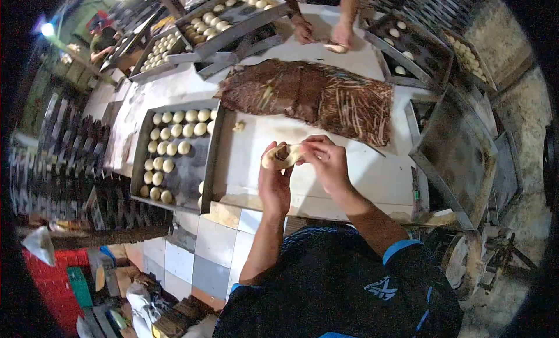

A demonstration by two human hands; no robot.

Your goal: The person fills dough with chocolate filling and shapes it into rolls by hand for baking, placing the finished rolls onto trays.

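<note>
Over the white table (250,186), a piece of pale dough (296,155) with dark brown filling (282,152) showing in it rests in my left hand (273,185), whose fingers cup it from below. My right hand (327,162) pinches the dough's right edge between thumb and fingers. Just beyond my hands lies a large flattened slab of dark brown filling (279,88), its right part heavily scored. A small scrap of dough (239,126) sits left of my hands. To the left, a metal tray (189,173) holds rows of round dough balls (184,147).
Across the table, a co-worker's hands (342,36) handle another dough piece (335,48). More trays of dough balls stand at the far left (239,23) and far right (428,61). Bare metal trays (454,154) lean at the right edge. Another person (103,39) works in the background.
</note>
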